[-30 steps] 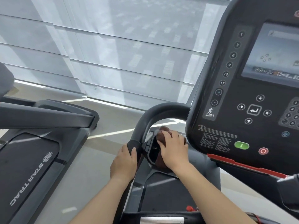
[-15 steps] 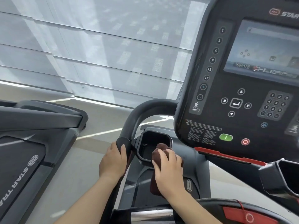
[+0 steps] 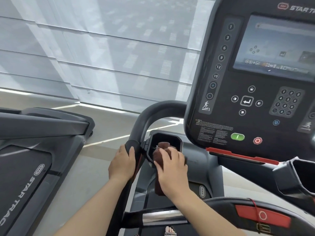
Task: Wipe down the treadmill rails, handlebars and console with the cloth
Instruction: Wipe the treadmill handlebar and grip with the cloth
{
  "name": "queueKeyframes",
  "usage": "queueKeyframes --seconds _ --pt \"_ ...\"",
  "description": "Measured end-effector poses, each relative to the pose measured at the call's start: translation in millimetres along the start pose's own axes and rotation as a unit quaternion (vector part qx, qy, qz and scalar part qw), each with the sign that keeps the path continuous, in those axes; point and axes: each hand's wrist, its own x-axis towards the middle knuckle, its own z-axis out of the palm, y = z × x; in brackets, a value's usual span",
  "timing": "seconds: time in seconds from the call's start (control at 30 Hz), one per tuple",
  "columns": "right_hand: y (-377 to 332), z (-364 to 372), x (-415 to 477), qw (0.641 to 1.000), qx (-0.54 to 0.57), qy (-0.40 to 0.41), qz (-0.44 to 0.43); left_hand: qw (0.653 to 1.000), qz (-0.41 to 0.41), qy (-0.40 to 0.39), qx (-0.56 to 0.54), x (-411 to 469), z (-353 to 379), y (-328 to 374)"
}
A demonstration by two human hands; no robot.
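Slid back a bit toward the near rim of the cup holder (image 3: 166,138), right hand (image 3: 172,169) curled over the brown cloth (image 3: 162,151), pressing it down. Left hand (image 3: 121,163) wrapped shut around the handlebar (image 3: 146,116). Soft, light, floppy stuff, so best bunched under the palm, loose tail dangling below.

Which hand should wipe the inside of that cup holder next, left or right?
Right. The right hand already presses the brown cloth at the cup holder rim, while the left hand grips the handlebar with no cloth.
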Motion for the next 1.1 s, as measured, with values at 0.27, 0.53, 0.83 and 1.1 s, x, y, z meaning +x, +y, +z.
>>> queueKeyframes --seconds 0.27,0.53,0.83,1.1 --pt "2.4 12.0 5.3 0.989 -0.129 -0.048 -0.059 1.000 0.004 -0.012 -0.019 -1.8 -1.6 -1.0" --pt "15.3 1.0 1.9 0.993 -0.120 -0.023 -0.006 1.000 0.001 -0.002 -0.002 -1.5 -1.2 1.3" --pt "28.3 -14.3 -1.3 0.997 -0.026 0.040 0.054 1.000 0.004 -0.009 -0.014 -3.6 -3.7 1.1" --pt "10.1 -4.2 8.0 0.957 0.157 0.098 0.226 1.000 0.002 0.000 -0.004 -0.8 -0.9 1.6"
